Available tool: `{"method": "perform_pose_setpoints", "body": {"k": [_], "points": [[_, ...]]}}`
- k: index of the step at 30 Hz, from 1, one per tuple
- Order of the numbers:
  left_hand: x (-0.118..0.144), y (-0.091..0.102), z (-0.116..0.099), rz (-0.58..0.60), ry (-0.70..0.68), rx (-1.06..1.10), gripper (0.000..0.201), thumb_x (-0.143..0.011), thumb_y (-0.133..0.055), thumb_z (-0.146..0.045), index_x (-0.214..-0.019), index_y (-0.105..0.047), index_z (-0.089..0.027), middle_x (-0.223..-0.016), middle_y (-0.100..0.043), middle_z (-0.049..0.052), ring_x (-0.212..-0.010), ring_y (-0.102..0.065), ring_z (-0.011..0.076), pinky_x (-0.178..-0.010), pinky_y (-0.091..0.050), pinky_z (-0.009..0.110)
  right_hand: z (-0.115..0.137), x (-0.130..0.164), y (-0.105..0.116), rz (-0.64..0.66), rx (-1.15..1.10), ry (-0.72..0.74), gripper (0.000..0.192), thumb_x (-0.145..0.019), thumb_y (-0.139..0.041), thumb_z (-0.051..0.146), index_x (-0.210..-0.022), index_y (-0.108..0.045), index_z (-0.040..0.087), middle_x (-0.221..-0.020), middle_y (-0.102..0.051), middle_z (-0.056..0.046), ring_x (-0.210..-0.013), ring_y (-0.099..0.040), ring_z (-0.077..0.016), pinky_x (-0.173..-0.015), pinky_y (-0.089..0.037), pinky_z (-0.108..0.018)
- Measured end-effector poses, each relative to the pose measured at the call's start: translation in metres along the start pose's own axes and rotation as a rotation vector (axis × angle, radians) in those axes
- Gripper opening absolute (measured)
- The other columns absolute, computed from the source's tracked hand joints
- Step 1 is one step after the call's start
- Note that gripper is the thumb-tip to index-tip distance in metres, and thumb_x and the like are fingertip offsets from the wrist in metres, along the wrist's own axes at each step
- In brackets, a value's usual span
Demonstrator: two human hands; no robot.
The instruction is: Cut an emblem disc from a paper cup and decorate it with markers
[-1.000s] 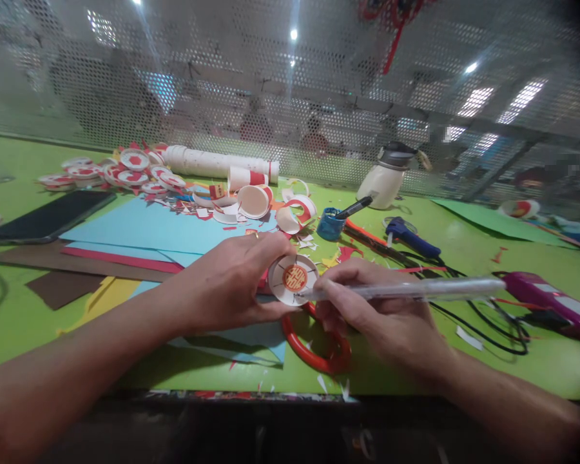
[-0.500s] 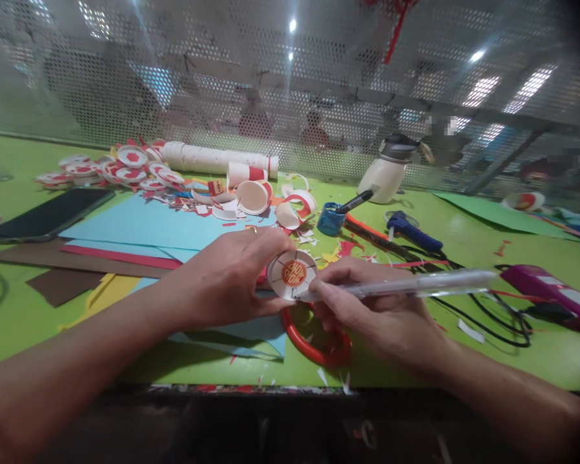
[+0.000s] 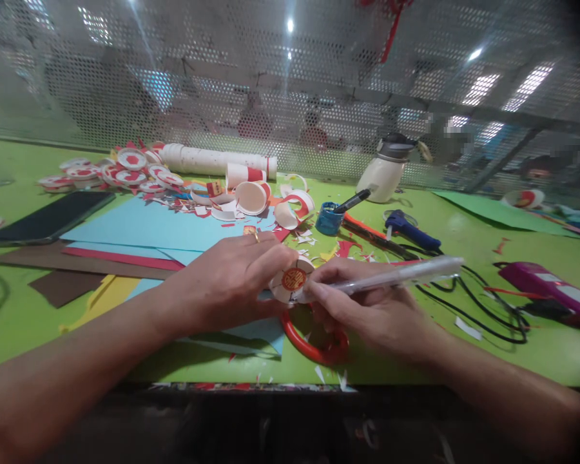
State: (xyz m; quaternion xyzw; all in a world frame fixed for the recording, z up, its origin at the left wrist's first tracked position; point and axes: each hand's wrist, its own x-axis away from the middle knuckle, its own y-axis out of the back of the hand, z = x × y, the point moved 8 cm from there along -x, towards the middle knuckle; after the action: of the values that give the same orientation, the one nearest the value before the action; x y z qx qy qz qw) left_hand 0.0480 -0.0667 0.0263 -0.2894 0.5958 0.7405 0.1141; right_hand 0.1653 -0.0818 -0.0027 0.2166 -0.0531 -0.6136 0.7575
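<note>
A perforated metal screen [image 3: 290, 96] backs a green table [image 3: 464, 245] strewn with paper scraps. Light-blue card sheets [image 3: 159, 225] lie at left centre, a dark phone [image 3: 53, 216] beside them, and a white tube [image 3: 212, 161] near the screen. A pile of red-and-white paper discs [image 3: 120, 173] sits at far left; cut paper cups [image 3: 254, 196] lie behind the hands. A red ring [image 3: 314, 341] rests on the table beneath the hands. The left hand [image 3: 232, 280] closes its fingers on a small round disc [image 3: 290, 282], held tilted just above the table edge: white rim with short radial slits, red centre bearing a gold emblem too small to read. The right hand [image 3: 367, 309] grips a translucent pen [image 3: 396, 276], its tip touching the disc's rim.
</note>
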Motion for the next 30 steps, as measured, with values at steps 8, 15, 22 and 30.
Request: {"method": "perform_pose_setpoints", "body": {"k": [8,15,22,30], "points": [[0.002,-0.002,0.008,-0.024,0.088,0.089,0.035,-0.079,-0.069,-0.027,-0.106,-0.048,-0.017,-0.094,-0.068,0.004,-0.083,-0.065,0.0176,-0.068,-0.046,0.027,-0.008,0.001,0.002,-0.019,-0.058,-0.074,0.017,-0.087,-0.055,0.033,-0.082,-0.06,0.018,-0.058,-0.059,0.002,-0.047,-0.054,-0.01,-0.044,-0.047,-0.021],[0.001,-0.003,0.011,0.002,0.137,0.14,0.032,-0.079,-0.069,-0.029,-0.103,-0.051,-0.016,-0.089,-0.066,0.003,-0.08,-0.063,0.0165,-0.067,-0.046,0.026,-0.003,0.001,0.003,-0.036,-0.001,-0.012,0.016,-0.086,-0.055,0.031,-0.08,-0.061,0.017,-0.059,-0.06,0.0,-0.047,-0.055,-0.0115,-0.043,-0.046,-0.023],[-0.001,0.0,0.013,0.021,0.17,0.175,0.029,-0.081,-0.066,-0.033,-0.099,-0.053,-0.014,-0.087,-0.066,0.005,-0.077,-0.063,0.0171,-0.064,-0.045,0.026,0.01,0.001,0.008,-0.116,-0.028,0.119,0.018,-0.088,-0.056,0.031,-0.079,-0.062,0.016,-0.058,-0.063,-0.002,-0.047,-0.058,-0.0123,-0.043,-0.047,-0.024],[-0.001,0.001,0.014,0.0,0.166,0.201,0.028,-0.079,-0.067,-0.032,-0.094,-0.051,-0.016,-0.083,-0.064,0.003,-0.072,-0.061,0.0155,-0.062,-0.044,0.025,0.006,0.002,0.01,-0.138,-0.035,0.132,0.019,-0.09,-0.057,0.034,-0.083,-0.062,0.017,-0.059,-0.065,-0.001,-0.047,-0.059,-0.0124,-0.044,-0.048,-0.024]]}}
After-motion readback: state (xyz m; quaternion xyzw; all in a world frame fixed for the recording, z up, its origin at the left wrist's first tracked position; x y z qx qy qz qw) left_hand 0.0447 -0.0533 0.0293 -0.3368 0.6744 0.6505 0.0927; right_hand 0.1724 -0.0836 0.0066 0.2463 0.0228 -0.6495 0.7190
